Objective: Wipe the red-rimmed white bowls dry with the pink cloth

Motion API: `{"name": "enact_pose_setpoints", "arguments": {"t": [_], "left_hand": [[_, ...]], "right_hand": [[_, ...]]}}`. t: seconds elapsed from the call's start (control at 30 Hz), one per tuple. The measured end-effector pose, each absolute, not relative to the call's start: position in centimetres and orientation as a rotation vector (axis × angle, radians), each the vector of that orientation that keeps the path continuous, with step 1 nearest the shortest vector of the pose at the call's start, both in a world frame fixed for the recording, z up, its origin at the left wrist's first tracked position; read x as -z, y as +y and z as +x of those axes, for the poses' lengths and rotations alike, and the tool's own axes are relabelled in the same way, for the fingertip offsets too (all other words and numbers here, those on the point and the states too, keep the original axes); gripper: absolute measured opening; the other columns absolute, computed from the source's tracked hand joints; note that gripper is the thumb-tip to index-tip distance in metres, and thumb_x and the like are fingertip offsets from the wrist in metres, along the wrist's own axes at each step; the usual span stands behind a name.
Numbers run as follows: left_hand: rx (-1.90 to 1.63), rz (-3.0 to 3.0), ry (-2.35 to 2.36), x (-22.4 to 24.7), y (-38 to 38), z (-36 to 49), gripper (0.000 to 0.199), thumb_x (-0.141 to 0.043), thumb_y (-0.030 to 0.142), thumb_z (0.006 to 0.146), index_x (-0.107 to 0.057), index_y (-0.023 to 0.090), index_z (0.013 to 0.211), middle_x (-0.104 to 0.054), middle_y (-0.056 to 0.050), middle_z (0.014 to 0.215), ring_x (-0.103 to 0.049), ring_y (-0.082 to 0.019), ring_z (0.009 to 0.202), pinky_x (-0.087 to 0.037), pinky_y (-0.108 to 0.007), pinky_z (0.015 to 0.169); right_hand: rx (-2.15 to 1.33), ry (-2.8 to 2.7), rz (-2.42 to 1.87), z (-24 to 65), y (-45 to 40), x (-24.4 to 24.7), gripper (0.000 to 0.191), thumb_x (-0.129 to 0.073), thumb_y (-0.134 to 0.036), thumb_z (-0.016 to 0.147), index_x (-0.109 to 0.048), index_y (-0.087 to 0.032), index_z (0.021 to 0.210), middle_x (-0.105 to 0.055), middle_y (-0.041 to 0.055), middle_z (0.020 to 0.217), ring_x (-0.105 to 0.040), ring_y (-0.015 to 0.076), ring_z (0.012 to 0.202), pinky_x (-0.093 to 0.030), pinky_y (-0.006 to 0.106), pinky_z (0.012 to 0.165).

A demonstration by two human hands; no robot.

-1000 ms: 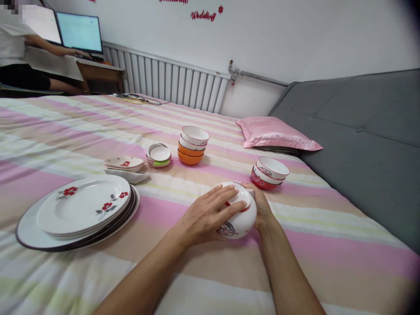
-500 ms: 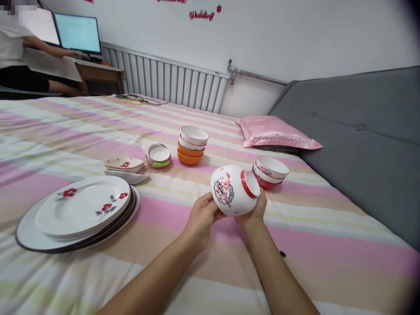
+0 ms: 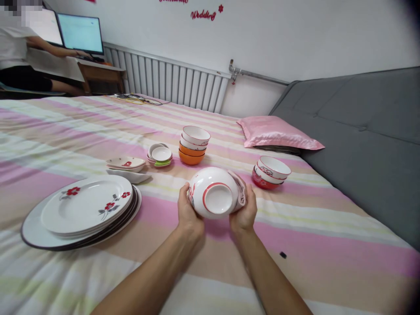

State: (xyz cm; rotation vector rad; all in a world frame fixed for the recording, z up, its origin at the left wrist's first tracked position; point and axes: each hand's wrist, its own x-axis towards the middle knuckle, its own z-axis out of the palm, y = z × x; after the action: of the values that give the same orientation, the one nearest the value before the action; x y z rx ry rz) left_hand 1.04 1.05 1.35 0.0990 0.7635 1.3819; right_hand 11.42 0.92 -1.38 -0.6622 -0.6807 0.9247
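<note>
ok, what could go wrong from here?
The white bowl could slip: left hand and right hand only cup its smooth sides, and the cloth at the right might slide on them.
The four-bowl stack stands on soft bedding, so a bump or a tug there might topple it.

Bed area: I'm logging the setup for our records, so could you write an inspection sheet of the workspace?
Surface: striped bedspread, lightly wrinkled.
Things: white bowl, base toward camera, between left hand and right hand; cloth at its right side. Around: plates, oval dishes, small dishes, two bowl stacks.
Clutter: small black object, unidentified.
Grippers: none; bare hands, both holding the bowl.
Cables: loose, tangled, on the bed's far side.
Surroundings: pillow, headboard, radiator, person at desk.
</note>
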Motion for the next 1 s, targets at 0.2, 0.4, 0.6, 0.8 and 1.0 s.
{"name": "enact_pose_setpoints", "arguments": {"t": [0.2,0.4,0.6,0.8,1.0], "left_hand": [[-1.508,0.260,0.728,-0.8,1.7,0.4,0.027,-0.068,0.044,0.071,-0.061,0.018,0.073,-0.067,0.005,0.066,-0.062,-0.013,0.058,-0.048,-0.023,0.057],[-1.529,0.437,0.791,-0.8,1.7,0.0,0.037,-0.068,0.051,0.070,-0.053,0.018,0.061,-0.057,0.006,0.056,-0.052,-0.011,0.050,-0.041,-0.022,0.050],[-1.553,0.624,0.843,-0.8,1.5,-0.3,0.045,-0.066,0.051,0.072,-0.042,0.019,0.052,-0.043,0.007,0.048,-0.039,-0.008,0.044,-0.033,-0.023,0.046],[-1.525,0.774,0.942,-0.4,1.5,-0.5,0.048,-0.063,0.053,0.075,-0.038,0.020,0.050,-0.036,0.006,0.044,-0.032,-0.009,0.042,-0.026,-0.024,0.043],[-1.513,0.899,0.979,-0.5,1.6,-0.6,0.053,-0.061,0.053,0.076,-0.031,0.021,0.047,-0.029,0.006,0.044,-0.025,-0.007,0.042,-0.020,-0.024,0.042]], "right_hand": [[-0.957,-0.738,-0.682,11.0,0.4,1.0,0.046,-0.037,-0.056,0.093,-0.062,-0.028,0.120,-0.061,0.0027,0.133,-0.054,0.0215,0.125,-0.038,0.040,0.108],[-0.981,-0.774,-0.684,11.1,0.4,0.8,0.039,-0.044,-0.050,0.093,-0.061,-0.029,0.120,-0.058,0.0017,0.136,-0.051,0.0213,0.129,-0.037,0.040,0.108],[-1.027,-0.780,-0.658,11.3,0.2,0.7,0.040,-0.043,-0.051,0.093,-0.060,-0.029,0.121,-0.057,0.0037,0.137,-0.052,0.0229,0.127,-0.040,0.043,0.105],[-1.021,-0.817,-0.677,11.5,0.0,0.7,0.040,-0.043,-0.053,0.092,-0.062,-0.030,0.120,-0.060,0.0034,0.134,-0.055,0.0234,0.123,-0.042,0.043,0.103],[-0.979,-0.902,-0.710,11.7,-0.2,0.2,0.040,-0.045,-0.053,0.092,-0.065,-0.028,0.115,-0.061,0.0039,0.132,-0.053,0.0226,0.124,-0.039,0.040,0.106]]}}
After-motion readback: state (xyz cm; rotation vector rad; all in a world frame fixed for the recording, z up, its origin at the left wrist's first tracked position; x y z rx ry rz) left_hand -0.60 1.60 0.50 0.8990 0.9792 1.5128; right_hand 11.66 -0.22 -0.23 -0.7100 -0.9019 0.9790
